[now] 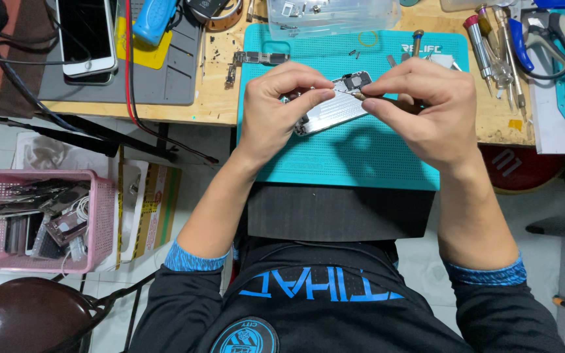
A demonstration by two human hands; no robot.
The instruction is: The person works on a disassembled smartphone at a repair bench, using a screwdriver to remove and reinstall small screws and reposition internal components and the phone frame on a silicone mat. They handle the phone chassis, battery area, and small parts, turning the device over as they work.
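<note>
My left hand (276,104) grips an opened silver phone body (335,111) and holds it just above a teal work mat (361,157). My right hand (420,104) pinches a thin screwdriver (387,99), its tip resting at the upper end of the phone near the camera opening (356,81). The fingers of both hands meet over the phone and hide much of it.
A loose circuit board (259,58) and small screws lie at the mat's far edge. A clear parts box (331,13) stands behind. Screwdrivers (492,52) and scissors (550,39) lie right. Two stacked phones (86,36) rest left. A pink basket (40,219) sits on the floor.
</note>
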